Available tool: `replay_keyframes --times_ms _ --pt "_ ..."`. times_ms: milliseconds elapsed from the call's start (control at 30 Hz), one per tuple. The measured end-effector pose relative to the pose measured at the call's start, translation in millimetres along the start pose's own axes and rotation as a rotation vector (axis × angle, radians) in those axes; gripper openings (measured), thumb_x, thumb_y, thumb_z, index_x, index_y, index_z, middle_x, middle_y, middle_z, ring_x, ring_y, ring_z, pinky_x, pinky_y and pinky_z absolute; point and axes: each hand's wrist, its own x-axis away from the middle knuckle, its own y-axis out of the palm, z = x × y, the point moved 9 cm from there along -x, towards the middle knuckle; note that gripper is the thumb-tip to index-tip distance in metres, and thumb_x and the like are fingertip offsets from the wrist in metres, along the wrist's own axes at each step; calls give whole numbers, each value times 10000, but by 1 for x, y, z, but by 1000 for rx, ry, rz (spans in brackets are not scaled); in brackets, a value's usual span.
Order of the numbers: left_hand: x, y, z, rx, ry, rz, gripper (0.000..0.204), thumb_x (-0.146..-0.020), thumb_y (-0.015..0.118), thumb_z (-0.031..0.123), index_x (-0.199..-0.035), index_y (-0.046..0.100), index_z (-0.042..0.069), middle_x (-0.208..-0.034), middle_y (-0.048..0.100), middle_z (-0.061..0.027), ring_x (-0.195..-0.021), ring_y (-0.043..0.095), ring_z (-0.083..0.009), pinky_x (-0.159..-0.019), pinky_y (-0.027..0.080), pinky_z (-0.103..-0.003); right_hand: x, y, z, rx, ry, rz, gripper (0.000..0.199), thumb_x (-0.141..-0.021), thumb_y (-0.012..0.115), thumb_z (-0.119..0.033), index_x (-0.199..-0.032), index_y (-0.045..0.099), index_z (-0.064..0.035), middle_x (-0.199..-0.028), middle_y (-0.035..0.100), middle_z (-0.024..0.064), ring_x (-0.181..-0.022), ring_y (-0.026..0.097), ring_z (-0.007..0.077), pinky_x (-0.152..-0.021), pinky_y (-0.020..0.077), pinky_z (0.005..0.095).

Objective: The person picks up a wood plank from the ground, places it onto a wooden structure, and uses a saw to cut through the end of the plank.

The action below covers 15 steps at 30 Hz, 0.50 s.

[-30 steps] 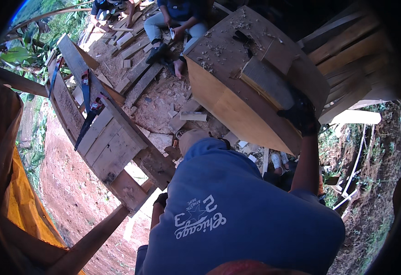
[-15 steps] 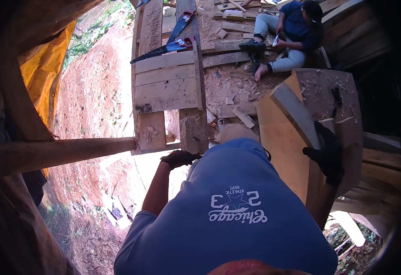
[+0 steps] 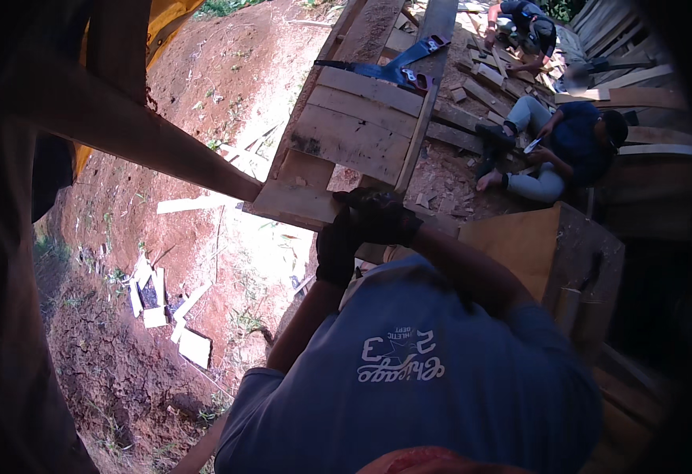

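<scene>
At the near end of a plank bench (image 3: 292,168), both my gloved hands come together on a short wooden board (image 3: 294,204) that lies across it. My right hand (image 3: 379,215), in a dark glove, is closed at the board's near edge and overlaps my left. My left hand (image 3: 336,251), also gloved, is bent up against the same edge, its fingertips partly hidden by the right. Farther up lie several planks (image 3: 354,126) side by side across the bench. Beyond them rest two handsaws, one blue-bladed (image 3: 421,52) and one dark-bladed (image 3: 373,69).
A wooden beam (image 3: 196,154) slants in from the left to the bench's corner. At right stands a large wooden block (image 3: 520,237). One person (image 3: 579,142) sits on the ground holding a light object; another (image 3: 527,31) crouches behind among scrap wood. Offcuts (image 3: 194,347) lie on the dirt slope.
My right hand has come left from the large block with the board, which now lies across the bench end. My left hand has joined it. The view has swung, bringing a second person in.
</scene>
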Motion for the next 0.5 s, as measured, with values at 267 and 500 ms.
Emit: replay_keyframes --times_ms 267,500 --pt "32 20 -113 1430 -570 274 378 -990 723 250 -1243 646 -20 -1087 735 -164 -961 760 -300 -806 667 -423 25 -17 26 45 -286 -235 444 -1045 562 -275 -1486 577 -225 -1439 615 140 -1349 596 325 -1059 542 448" --pt "1 13 -124 1259 -608 375 500 -1004 682 216 -1365 537 -99 -1249 664 -256 -1107 713 -401 -907 646 -508 65 -52 254 -225 588 -23 701 -957 695 -552 -1471 599 -86 -1461 628 188 -1360 588 363 -1137 469 441"
